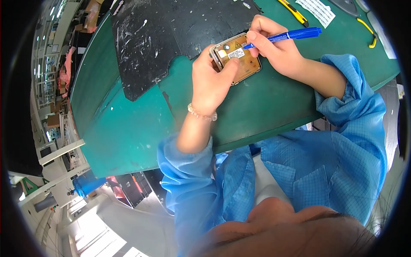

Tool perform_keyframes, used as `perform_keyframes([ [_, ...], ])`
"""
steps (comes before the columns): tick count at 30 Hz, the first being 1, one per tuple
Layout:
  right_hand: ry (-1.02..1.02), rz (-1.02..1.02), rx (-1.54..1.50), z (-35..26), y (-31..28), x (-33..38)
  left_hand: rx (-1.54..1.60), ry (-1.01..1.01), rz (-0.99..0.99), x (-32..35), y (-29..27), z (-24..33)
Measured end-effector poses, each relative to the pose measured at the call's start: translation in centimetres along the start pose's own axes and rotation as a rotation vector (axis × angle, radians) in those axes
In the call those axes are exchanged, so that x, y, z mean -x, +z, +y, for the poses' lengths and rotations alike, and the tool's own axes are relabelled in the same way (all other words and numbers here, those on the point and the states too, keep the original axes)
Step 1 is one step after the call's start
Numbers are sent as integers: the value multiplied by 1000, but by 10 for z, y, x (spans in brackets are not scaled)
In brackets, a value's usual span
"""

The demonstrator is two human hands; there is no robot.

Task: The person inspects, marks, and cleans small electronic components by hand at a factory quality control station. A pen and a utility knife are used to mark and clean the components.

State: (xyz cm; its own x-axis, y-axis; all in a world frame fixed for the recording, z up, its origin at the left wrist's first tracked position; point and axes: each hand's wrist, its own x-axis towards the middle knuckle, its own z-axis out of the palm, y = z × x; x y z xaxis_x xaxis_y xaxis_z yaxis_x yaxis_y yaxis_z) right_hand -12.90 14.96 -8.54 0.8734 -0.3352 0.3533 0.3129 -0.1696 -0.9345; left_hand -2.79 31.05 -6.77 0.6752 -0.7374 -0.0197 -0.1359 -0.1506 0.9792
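Note:
A small rectangular electronic module [248, 64] with an amber face, a metal-coloured rim and a white printed label [236, 53] is held above the table. My left hand [214, 75] grips its left side, the thumb lying across the face just below the label. In my right hand [276, 49] is a blue marker pen [299, 34], pinched between thumb and fingers. The pen's tip points left and meets or nearly meets the label's right end; whether it touches I cannot tell. The fingers behind the module are hidden.
The green mat [137, 137] covers the table, with a scuffed black sheet [150, 43] at the back. Toward the far right lie a yellow utility knife [294, 13], a sheet of small labels [317, 10] and a yellow-handled tool [371, 36]. Shelving [49, 81] stands beyond the left edge.

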Motion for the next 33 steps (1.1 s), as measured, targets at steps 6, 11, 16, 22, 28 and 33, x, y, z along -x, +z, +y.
perform_keyframes([
  [6,6,-13,11,1,-1,-1,4,-33,1,-1,1,5],
  [11,-117,35,38,-2,-7,-6,54,19,-13,-2,3,3],
  [16,-237,63,95,-21,-14,-17,11,101,-50,1,11,0],
  [22,-78,-18,-19,-36,-5,-18,-35,115,-98,5,19,0],
  [28,-118,-46,123,-30,0,-19,-71,156,-83,3,20,-1],
  [33,-154,-55,185,-31,2,-20,-68,151,-72,2,19,-7],
])
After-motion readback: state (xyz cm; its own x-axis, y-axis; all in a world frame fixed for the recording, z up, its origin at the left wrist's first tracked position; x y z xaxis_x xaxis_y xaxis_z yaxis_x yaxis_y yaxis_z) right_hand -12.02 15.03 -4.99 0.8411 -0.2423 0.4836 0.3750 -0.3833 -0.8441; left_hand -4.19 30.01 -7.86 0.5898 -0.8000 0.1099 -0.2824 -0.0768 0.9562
